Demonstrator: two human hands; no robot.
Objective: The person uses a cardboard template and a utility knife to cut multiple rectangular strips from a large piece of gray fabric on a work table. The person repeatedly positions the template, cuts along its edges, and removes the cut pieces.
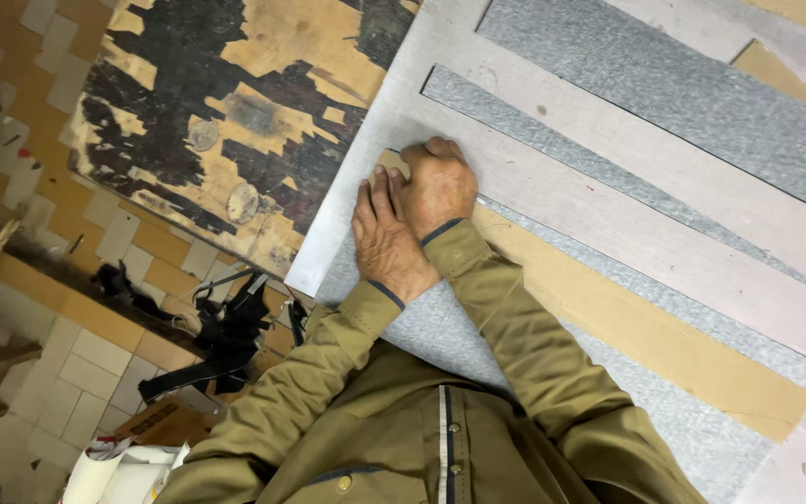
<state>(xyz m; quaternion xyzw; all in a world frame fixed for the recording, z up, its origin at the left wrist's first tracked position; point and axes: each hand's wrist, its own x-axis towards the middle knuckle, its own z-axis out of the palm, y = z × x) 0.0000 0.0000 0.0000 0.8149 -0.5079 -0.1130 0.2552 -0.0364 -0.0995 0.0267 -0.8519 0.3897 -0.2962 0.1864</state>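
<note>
My right hand (438,184) is closed in a fist and rests on a pale grey sheet (552,177), at the end of a long straight cut line. I cannot see whether anything is inside the fist. My left hand (382,241) lies flat beside it with the fingers pressed on the same sheet near its corner. A brown cardboard strip (646,327) runs away from my hands to the right, next to a speckled grey strip (701,313). Both sleeves are olive green.
More speckled grey material (701,93) and a narrow grey strip (562,140) show between the pale sheets. A worn board with peeling black and yellow (226,112) lies to the left. Black straps (226,341) and scraps lie on the tiled floor (95,355) below.
</note>
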